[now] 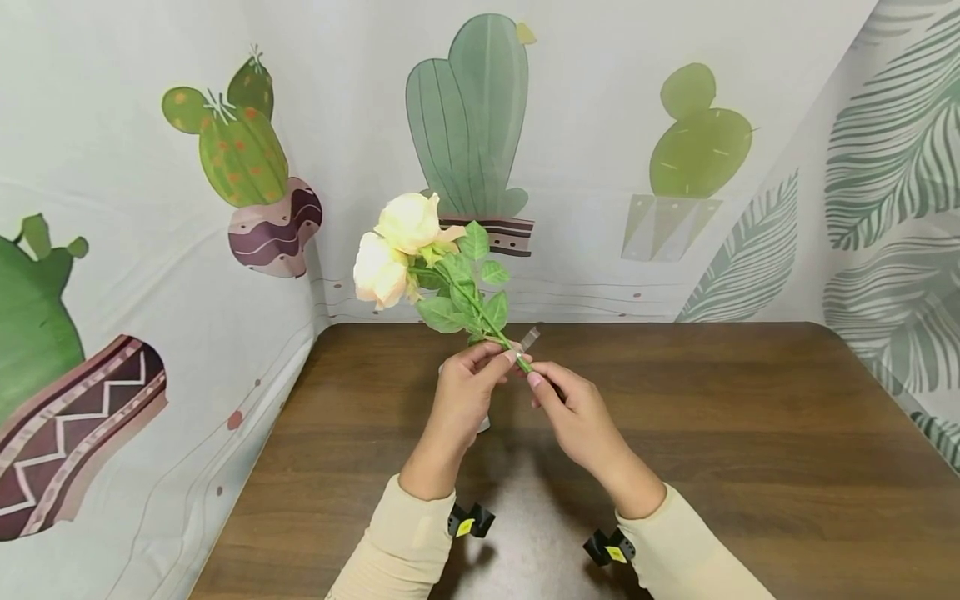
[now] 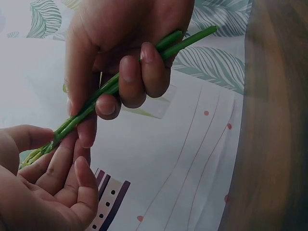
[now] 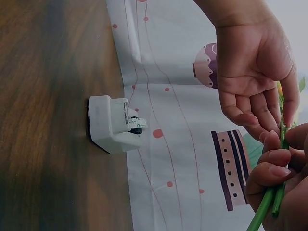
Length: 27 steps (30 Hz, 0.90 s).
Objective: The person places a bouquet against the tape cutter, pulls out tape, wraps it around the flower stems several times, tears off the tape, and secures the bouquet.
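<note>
Two cream artificial roses [image 1: 408, 217] with green leaves [image 1: 442, 315] are held above the table, blooms toward the upper left. My left hand [image 1: 463, 392] pinches the stems just below the leaves, between thumb and fingers. A short strip of clear tape [image 1: 530, 337] sticks out beside those fingertips. Lower down, my right hand [image 1: 585, 417] grips the same stems. In the left wrist view two green stems [image 2: 192, 44] run together through the right hand's curled fingers, their cut ends free. A white tape dispenser [image 3: 108, 125] stands on the table, mostly hidden behind the left hand in the head view.
The brown wooden table [image 1: 720, 433] reaches back to a white cloth backdrop [image 1: 585, 125] printed with cacti and leaves. Black wrist straps [image 1: 471, 522] with yellow labels sit at both sleeve cuffs.
</note>
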### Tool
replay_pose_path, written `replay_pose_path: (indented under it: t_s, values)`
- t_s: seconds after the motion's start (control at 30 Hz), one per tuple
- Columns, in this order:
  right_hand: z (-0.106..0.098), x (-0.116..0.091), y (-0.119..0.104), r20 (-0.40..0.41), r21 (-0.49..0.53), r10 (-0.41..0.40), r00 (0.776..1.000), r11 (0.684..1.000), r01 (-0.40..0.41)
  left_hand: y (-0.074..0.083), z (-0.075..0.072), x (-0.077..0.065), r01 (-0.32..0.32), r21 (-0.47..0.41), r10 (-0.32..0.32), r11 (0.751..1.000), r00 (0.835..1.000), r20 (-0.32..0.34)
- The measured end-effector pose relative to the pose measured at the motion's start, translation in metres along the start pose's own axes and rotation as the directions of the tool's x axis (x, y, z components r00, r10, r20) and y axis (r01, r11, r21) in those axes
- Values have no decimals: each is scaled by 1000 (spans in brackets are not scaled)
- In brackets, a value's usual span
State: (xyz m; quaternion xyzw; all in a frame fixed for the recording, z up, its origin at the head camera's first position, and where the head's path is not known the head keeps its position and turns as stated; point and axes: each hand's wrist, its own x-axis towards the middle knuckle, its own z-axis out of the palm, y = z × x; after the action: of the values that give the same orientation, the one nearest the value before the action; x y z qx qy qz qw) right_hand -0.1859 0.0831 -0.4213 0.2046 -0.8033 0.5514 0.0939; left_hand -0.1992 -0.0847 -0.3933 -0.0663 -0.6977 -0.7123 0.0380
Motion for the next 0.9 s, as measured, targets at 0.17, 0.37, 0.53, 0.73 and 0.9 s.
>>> replay_pose_path:
  t_s: [0.17,0.37,0.53,0.73,0.9]
  values:
    - [-1,0,0,-8,-6,-16,1000,1000,16,2,-1,-1,-10,10,10,1000,1000,7]
    - [0,0,0,-16,-3,-27,1000,1000,27,1,-2,1,-3,-22,4,1000,999,32]
    - [0,0,0,-25,-10,-45,999,999,45,1,-2,1,-2,-34,3,999,999,51]
    - [1,0,2,-40,-7,-62,997,998,62,2,-2,0,-10,-16,11,1000,997,70]
    - [1,1,2,-54,-9,-74,996,997,74,3,-2,0,-3,-21,4,1000,998,63]
